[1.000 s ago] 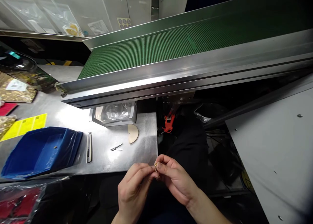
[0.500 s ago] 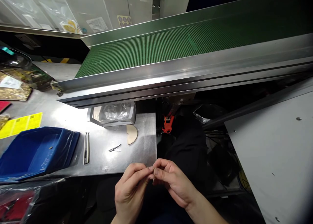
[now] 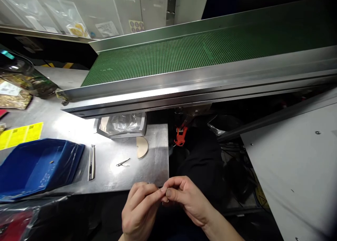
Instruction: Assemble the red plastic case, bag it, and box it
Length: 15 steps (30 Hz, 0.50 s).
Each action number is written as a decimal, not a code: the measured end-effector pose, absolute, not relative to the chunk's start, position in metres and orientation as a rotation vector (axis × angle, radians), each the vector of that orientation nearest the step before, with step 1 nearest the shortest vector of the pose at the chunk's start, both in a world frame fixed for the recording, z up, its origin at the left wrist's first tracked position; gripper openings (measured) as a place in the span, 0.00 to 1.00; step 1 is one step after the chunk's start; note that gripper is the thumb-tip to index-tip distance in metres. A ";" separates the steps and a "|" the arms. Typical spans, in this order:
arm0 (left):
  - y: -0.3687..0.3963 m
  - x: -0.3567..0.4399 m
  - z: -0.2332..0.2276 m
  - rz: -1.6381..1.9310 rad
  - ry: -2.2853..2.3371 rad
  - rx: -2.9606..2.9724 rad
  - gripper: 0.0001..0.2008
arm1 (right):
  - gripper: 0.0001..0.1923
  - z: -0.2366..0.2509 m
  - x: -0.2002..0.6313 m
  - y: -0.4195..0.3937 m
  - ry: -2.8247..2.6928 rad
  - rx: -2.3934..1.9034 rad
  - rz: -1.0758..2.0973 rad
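Tiny part, all but hidden between pinched fingertips, sits just off the near edge of the steel workbench (image 3: 155,153), below the green conveyor belt (image 3: 184,54). Left hand (image 3: 138,214) and right hand (image 3: 188,200) meet, both clamped on it; it looks light, rigid, easily dropped, best pinched at its ends.

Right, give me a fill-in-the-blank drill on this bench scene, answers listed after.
1. The conveyor belt behind the steel table is ____ in colour.
2. The tray at the table's left end is ____.
3. The left hand and right hand meet at their ____.
4. The sheet lying beyond the tray is ____.

Missing words: green; blue; fingertips; yellow
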<state>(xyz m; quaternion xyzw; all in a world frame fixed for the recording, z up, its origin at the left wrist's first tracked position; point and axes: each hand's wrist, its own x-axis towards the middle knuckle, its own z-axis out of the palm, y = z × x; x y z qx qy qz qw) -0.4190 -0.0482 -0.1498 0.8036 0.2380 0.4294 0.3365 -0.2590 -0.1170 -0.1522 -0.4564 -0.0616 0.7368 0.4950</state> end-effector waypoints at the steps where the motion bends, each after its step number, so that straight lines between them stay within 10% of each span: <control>1: -0.048 -0.420 -0.150 1.125 0.613 2.096 0.14 | 0.16 -0.151 -0.259 -0.116 -0.184 -1.104 1.785; 15: -0.058 -0.432 -0.163 1.015 0.721 1.878 0.19 | 0.16 -0.151 -0.262 -0.109 -0.337 -1.197 1.743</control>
